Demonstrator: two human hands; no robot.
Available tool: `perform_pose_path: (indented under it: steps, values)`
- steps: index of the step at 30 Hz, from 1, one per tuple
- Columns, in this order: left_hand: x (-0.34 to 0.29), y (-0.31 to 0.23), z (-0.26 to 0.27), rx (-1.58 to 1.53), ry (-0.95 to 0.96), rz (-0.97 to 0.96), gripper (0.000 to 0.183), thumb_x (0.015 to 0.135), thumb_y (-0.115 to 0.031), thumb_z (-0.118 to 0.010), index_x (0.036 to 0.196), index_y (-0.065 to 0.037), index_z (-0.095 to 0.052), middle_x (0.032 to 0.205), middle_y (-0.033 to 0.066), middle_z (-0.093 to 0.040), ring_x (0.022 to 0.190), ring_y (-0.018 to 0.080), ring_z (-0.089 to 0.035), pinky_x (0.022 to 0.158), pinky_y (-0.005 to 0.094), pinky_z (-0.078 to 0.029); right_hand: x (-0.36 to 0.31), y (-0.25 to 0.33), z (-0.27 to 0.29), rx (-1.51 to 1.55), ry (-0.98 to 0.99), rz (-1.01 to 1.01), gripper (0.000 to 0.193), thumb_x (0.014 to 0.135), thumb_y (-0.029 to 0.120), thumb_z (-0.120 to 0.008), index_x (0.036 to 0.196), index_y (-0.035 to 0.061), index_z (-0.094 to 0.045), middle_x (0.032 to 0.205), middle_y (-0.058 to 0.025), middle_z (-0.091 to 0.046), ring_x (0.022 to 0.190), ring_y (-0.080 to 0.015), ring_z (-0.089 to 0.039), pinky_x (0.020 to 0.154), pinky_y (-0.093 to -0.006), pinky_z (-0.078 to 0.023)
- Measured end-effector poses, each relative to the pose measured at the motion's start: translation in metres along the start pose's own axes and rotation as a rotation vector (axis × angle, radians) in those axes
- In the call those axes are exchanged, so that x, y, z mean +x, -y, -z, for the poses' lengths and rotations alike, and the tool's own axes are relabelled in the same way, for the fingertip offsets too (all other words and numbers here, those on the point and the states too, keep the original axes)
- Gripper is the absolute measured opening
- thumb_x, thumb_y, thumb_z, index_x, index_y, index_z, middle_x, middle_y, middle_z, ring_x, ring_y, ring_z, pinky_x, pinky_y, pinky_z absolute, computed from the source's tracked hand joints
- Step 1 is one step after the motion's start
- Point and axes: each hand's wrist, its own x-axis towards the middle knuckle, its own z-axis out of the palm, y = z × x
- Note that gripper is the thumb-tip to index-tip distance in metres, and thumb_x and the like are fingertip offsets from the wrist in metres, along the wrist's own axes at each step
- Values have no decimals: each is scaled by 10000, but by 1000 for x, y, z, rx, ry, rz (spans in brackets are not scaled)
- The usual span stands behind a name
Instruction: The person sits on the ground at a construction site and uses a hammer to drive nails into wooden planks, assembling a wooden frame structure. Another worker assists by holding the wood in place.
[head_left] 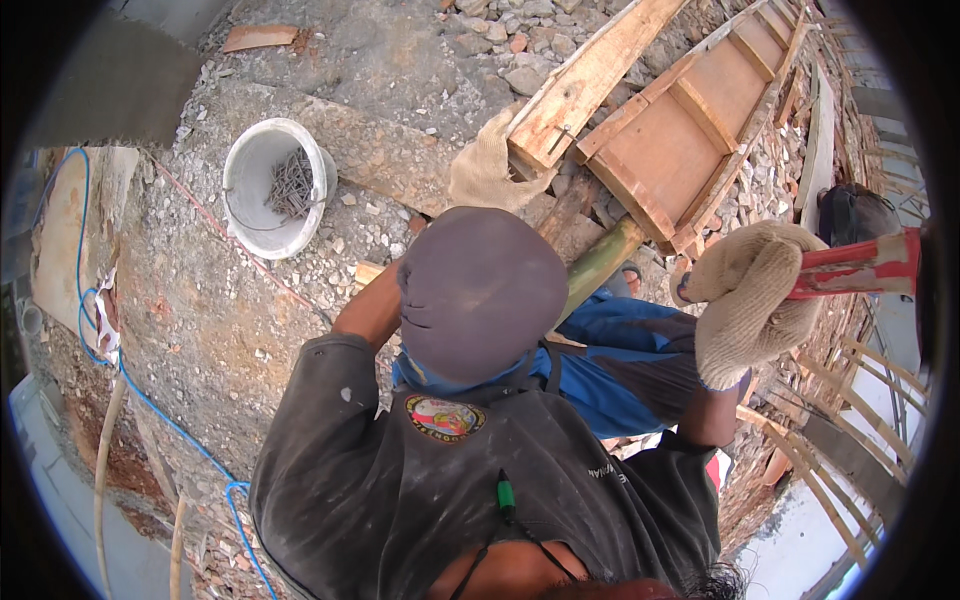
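My left hand (487, 168), in a cream knitted glove, is closed round the near end of a pale wooden beam (600, 75). A nail (561, 140) sticks up from the beam close to that end. Out to the right, my gloved right hand (758, 296) grips the red, worn handle of a hammer (860, 268); its dark head is partly lost at the picture's rim. Beside the beam lies a framed wooden panel (700, 120) with cross battens. My raised knee (482, 290) hides part of the ground below my left hand.
A white bucket (234, 195) with nails (291, 186) inside stands on the rubble at the left. A green bamboo pole (603, 262) runs under the panel's near end. A blue hose (175, 424) winds along the left. Loose stones (525, 78) lie at the far side.
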Motion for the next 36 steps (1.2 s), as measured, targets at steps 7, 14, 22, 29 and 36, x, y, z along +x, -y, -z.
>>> perform_pose_path:
  steps: [7,14,22,29,36]
  values:
    - [1,-1,8,-15,205,269,944,715,-330,-965,1478,-45,-488,1334,168,-661,1187,314,-715,979,390,-603,19,16,-4,-676,340,-90,215,1067,235,-647,1093,22,-644,721,-83,-627,610,-176,-633,551,-326,-462]
    - [-2,-6,1,-18,212,216,933,714,-322,-965,1479,-66,-496,1335,158,-665,1203,302,-708,982,387,-602,2,-6,-12,-726,278,26,268,1040,233,-681,1107,-21,-630,798,-154,-670,736,-224,-676,636,-375,-518]
    - [-2,1,5,-52,178,181,950,707,-307,-973,1494,-80,-491,1367,152,-646,1183,301,-717,972,381,-606,19,33,-1,-239,113,-6,256,1096,248,-614,1078,-6,-635,718,-38,-609,604,-100,-579,557,-275,-452]
    - [-2,-5,14,-64,225,231,928,726,-316,-953,1501,-83,-499,1400,165,-629,1232,302,-691,1025,389,-582,13,-6,1,-923,532,81,268,1023,261,-684,1061,3,-622,750,-194,-619,690,-347,-622,625,-413,-485]
    - [8,-17,22,-217,272,366,1029,679,-343,-990,1537,-102,-476,1406,217,-607,1307,363,-630,1085,419,-537,19,21,-2,-468,73,44,214,1071,222,-685,1143,21,-682,757,23,-644,608,-25,-543,523,-200,-403]
